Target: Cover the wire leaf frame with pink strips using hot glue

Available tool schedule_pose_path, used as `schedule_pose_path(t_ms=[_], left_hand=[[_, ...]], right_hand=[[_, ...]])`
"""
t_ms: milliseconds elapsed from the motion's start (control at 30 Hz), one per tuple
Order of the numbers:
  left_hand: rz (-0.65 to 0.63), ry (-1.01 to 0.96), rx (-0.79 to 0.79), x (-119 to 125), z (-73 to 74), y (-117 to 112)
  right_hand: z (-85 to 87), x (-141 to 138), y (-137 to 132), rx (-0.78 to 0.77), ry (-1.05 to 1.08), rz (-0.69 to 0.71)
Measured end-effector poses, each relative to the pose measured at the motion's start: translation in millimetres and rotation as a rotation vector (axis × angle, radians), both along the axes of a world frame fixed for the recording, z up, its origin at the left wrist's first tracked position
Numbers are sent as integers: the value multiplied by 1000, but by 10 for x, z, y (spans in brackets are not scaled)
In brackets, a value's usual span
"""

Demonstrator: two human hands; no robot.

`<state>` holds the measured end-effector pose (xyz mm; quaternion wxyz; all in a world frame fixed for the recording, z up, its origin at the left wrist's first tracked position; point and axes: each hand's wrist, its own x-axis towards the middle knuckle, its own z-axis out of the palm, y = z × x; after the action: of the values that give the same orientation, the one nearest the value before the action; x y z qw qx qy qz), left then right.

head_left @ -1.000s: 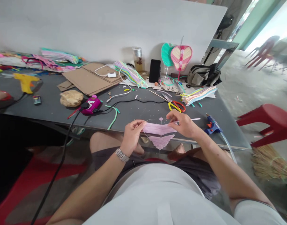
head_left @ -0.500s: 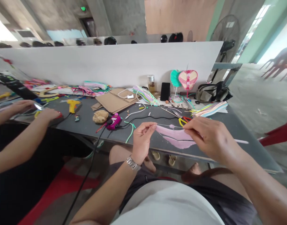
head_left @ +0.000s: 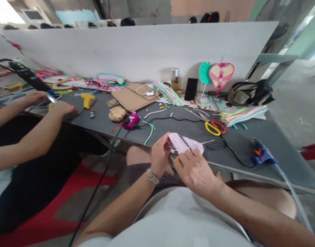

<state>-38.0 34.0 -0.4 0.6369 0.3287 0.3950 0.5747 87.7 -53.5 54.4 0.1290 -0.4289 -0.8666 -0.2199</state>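
Observation:
Over the table's front edge, both hands hold a pale pink pipe-cleaner panel (head_left: 178,143), in two fuzzy sections with a dark gap and thin wire at its edge. My left hand (head_left: 160,152), wearing a metal-band watch, is closed on the panel's left end. My right hand (head_left: 195,169) has its fingers curled over the lower edge, hiding part of it. A thin pale stem (head_left: 208,141) sticks out to the right. Beyond my hands lie scissors (head_left: 214,128) with yellow and red handles; to the right a blue glue gun (head_left: 264,154) rests on the table.
A co-worker's hands (head_left: 61,108) work at the left near a yellow glue gun (head_left: 87,100). A magenta power adapter (head_left: 131,120), cardboard (head_left: 133,96), pipe-cleaner bundles (head_left: 246,115), a phone (head_left: 191,89), a heart-shaped fan (head_left: 221,79) and a bag (head_left: 250,93) are on the table. A black cord (head_left: 106,185) hangs down.
The pink panel has been turned and tilted up, nearer to me. My right hand has moved left and down, closer to my left hand. The view has shifted, revealing the blue glue gun.

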Motion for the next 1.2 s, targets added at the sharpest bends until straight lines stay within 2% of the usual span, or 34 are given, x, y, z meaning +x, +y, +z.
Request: schedule_pose_path(t_ms=[200,333,433,500,533,600,667,733,800,900,1033,1100,1133,1200], left_hand=[[66,20,-130,7,-160,200],[54,35,-149,32,-176,293],[14,42,-156,34,-131,304],[10,46,-149,30,-123,328],[5,42,-140,32,-130,350],[1,34,-124,53,-156,393],[22,60,-123,97,-176,414],[52,112,-116,161,-181,409],[92,181,-79,238,-175,388],[118,260,-9,357,-161,347],[27,256,-21,479,-172,355],[25,268,-16,507,-193,394],[23,269,-15,513,-203,413],[13,264,-17,513,-216,438]], right_hand=[[-386,-105,179,-20,56,-13],[-472,-86,199,-130,98,-63],[-458,120,111,-231,208,-78],[-466,416,5,-241,330,-145],[-479,615,-68,-225,400,-232],[-511,1080,-255,-150,544,-529],[-534,1559,-462,-90,642,-935],[-540,1959,-617,-132,668,-1342],[-534,2237,-671,-193,698,-1485],[-525,2456,-588,-297,758,-1547],[-599,2626,-419,-438,791,-1621],[-674,2696,-386,-407,827,-1549],[-707,2717,-389,-306,838,-1461],[-738,2721,-425,-202,857,-1386]])
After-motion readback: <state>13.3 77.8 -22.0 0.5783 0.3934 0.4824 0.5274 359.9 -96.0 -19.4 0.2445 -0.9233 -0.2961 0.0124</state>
